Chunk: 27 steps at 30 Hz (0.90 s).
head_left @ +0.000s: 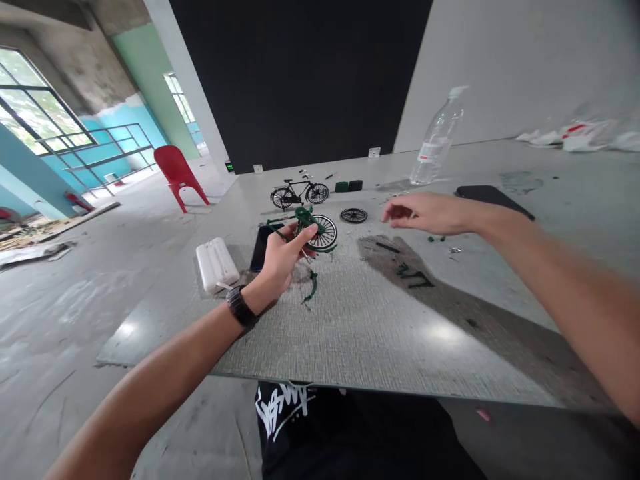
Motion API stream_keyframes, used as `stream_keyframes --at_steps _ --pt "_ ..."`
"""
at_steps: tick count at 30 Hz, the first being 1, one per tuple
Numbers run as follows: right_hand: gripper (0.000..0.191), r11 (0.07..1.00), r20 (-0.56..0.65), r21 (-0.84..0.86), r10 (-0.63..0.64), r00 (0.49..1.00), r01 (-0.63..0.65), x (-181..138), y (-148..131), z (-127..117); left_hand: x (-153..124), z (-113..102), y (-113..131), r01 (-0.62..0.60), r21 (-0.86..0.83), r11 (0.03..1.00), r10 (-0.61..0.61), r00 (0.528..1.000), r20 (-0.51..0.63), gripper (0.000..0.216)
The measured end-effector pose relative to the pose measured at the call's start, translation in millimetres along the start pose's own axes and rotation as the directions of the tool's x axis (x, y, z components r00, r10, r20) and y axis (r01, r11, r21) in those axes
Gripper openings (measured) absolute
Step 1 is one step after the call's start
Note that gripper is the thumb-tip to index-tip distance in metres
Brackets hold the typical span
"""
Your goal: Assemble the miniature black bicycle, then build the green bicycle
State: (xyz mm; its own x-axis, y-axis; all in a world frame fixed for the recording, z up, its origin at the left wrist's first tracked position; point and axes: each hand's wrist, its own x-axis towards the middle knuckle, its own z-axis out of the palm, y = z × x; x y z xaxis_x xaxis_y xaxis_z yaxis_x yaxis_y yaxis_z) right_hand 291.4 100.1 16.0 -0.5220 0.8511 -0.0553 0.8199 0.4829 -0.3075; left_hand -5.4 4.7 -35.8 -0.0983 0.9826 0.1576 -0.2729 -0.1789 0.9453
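My left hand (287, 250) is closed on a green model bicycle frame (303, 215) that has one black spoked wheel fitted, the thumb pressing near this wheel (325, 233). Right of it, my right hand (425, 212) hovers over the table with fingers curled together; anything between the fingertips is too small to make out. A loose spoked wheel (353, 215) lies flat between the two hands. Below my left hand rests a curved green part (311, 287). Small dark green parts (415, 275) and a thin black stick (387, 247) lie in the shadow of my right arm.
A complete black model bicycle (300, 192) stands at the back, near green and black blocks (349, 187). A white power bank (217, 265) and a phone (260, 247) lie left. A plastic bottle (436, 143) and a dark flat case (493, 199) are right. Tiny parts (454, 250) are scattered about.
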Motion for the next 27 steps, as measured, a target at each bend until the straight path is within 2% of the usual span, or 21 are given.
stream_keyframes --at_steps 3,5,8,10,13,19,23,27 --pt "0.042 0.98 -0.124 0.131 -0.135 0.983 0.151 -2.1 -26.1 2.6 0.7 -0.7 1.0 0.018 -0.027 0.999 -0.019 1.0 -0.021 0.035" --pt "0.043 0.945 -0.225 0.225 -0.185 0.957 0.236 -3.1 -42.4 6.9 1.2 -1.3 1.1 0.017 -0.034 0.999 -0.017 1.0 -0.019 0.032" --pt "0.041 0.844 -0.361 0.39 -0.227 0.905 0.367 -3.9 -63.8 17.2 1.0 -1.5 1.2 0.014 -0.023 1.0 -0.014 1.0 -0.01 0.028" --pt "0.043 0.778 -0.391 0.464 -0.249 0.886 0.424 -5.1 -78.0 26.2 0.2 -1.0 1.5 0.021 -0.014 1.0 -0.021 1.0 -0.007 0.025" --pt "0.037 0.736 -0.393 0.501 -0.275 0.878 0.455 -8.8 -100.5 41.2 -1.2 -0.2 1.9 0.025 -0.011 1.0 -0.025 1.0 0.019 0.024" --pt "0.024 0.662 -0.468 0.591 -0.183 0.864 0.461 -14.8 -130.3 66.8 0.1 -0.6 -0.5 0.014 -0.019 1.0 -0.013 0.998 0.067 0.027" --pt "0.02 0.697 -0.525 0.534 -0.17 0.834 0.478 -15.0 -134.0 71.9 2.0 -1.5 -1.8 0.028 -0.006 1.0 -0.027 0.998 0.053 0.025" --pt "0.019 0.749 -0.533 0.445 -0.22 0.817 0.491 -14.8 -135.3 72.3 1.3 -1.8 -1.2 0.035 -0.034 0.999 -0.033 0.997 0.068 0.023"
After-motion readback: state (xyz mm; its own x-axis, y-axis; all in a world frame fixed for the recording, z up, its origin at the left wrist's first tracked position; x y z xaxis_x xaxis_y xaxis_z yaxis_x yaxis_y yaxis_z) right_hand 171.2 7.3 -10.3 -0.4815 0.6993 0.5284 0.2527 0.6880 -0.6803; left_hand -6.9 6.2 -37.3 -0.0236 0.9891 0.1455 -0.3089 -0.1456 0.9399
